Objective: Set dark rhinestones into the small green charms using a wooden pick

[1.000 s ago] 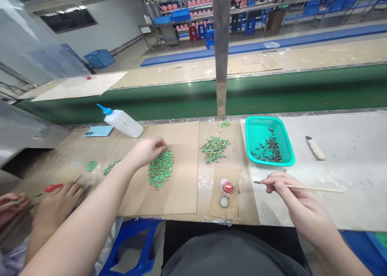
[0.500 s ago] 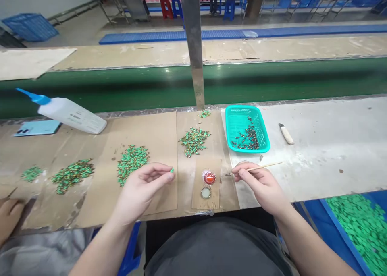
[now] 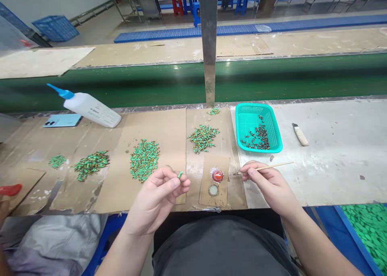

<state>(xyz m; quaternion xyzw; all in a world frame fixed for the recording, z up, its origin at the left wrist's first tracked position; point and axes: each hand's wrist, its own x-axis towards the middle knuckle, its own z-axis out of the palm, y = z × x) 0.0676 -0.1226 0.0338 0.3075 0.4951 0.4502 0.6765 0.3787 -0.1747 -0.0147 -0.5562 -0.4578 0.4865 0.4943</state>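
Here, a teal basket (image 3: pixel 258 127) sits beyond the right hand (image 3: pixel 270 183), five piles of green beads (image 3: pixel 144 160) lie beyond the left hand (image 3: pixel 159 197), and a red cap (image 3: pixel 217 175) sits between the hands. Left fingers pinch one green bead (image 3: pixel 180 174); right fingers grip one thin stick (image 3: pixel 266 167).

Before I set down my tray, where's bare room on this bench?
Right of the teal basket, the grey bench top around the knife has room. Crowded: the cardboard sheets with green bead piles, beside the left hand.
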